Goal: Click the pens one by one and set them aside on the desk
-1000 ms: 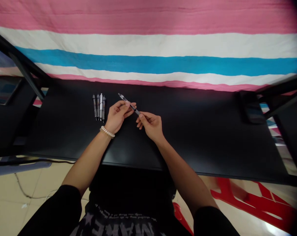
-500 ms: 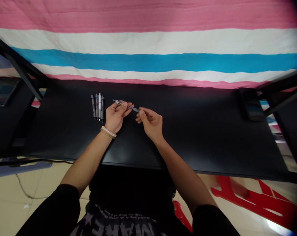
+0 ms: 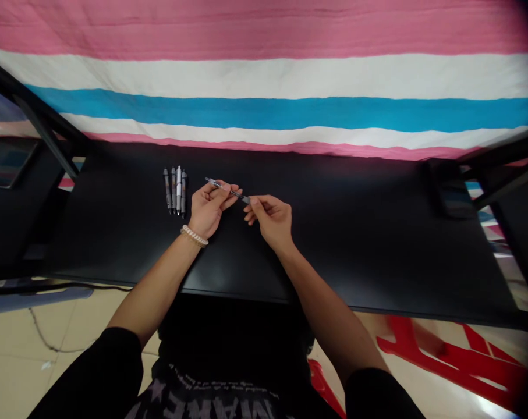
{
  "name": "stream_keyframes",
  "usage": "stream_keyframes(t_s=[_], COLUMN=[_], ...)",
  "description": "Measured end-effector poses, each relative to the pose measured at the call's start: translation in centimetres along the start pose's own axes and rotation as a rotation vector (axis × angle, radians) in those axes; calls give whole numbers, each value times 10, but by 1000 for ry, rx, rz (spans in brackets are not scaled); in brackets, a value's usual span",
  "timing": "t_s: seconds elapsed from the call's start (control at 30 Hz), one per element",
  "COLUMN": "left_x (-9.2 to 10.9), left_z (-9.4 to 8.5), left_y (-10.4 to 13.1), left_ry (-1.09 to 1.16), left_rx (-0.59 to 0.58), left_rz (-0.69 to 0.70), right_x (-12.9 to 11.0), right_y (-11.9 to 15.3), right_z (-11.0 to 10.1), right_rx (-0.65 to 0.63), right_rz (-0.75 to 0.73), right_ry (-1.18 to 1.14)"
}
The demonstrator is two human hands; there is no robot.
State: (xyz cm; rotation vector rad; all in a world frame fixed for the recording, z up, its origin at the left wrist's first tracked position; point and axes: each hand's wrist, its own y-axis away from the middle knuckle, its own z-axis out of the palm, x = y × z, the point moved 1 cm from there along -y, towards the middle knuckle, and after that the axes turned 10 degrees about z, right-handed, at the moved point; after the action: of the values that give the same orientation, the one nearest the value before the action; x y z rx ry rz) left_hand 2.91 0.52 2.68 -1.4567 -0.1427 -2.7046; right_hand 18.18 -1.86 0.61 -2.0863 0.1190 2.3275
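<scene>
A slim pen [image 3: 236, 193] with a clear barrel and a dark grey grip is held between both hands above the black table [image 3: 368, 233]. My left hand [image 3: 209, 206], with a pale bracelet at the wrist, is closed on the clear end, thumb on top. Thumb and fingers of my right hand [image 3: 271, 218] pinch the grip end, covering the tip. Left of my left hand several pens [image 3: 179, 192] lie side by side in a row, one of them white and the others grey and dark.
A dark phone-like slab [image 3: 450, 189] lies at the table's right end. Beyond the back edge hangs a striped cloth [image 3: 264, 113]. Black metal frame bars [image 3: 45, 137] rise at both sides. Below on the right is a red plastic stool [image 3: 447, 355].
Both hands and the pen have shifted very slightly right and down in the view, partly along with the whole scene. The grip on the pen looks much the same.
</scene>
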Motion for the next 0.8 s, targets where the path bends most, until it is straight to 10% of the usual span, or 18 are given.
stream_keyframes(t_s=[0.27,0.47,0.8], left_x=[6,1,1], left_z=[-17,-4,-4], left_y=[-14,-2,-3], left_ry=[23,-18,-29], left_rx=[198,5,43], left_rz=[89,-34,-20], right_x=[0,3,-5], right_y=[3,6,6], right_z=[-4,-1,1], right_rx=[135,154,72], right_rz=[-157,-170,16], right_ry=[138,219,170])
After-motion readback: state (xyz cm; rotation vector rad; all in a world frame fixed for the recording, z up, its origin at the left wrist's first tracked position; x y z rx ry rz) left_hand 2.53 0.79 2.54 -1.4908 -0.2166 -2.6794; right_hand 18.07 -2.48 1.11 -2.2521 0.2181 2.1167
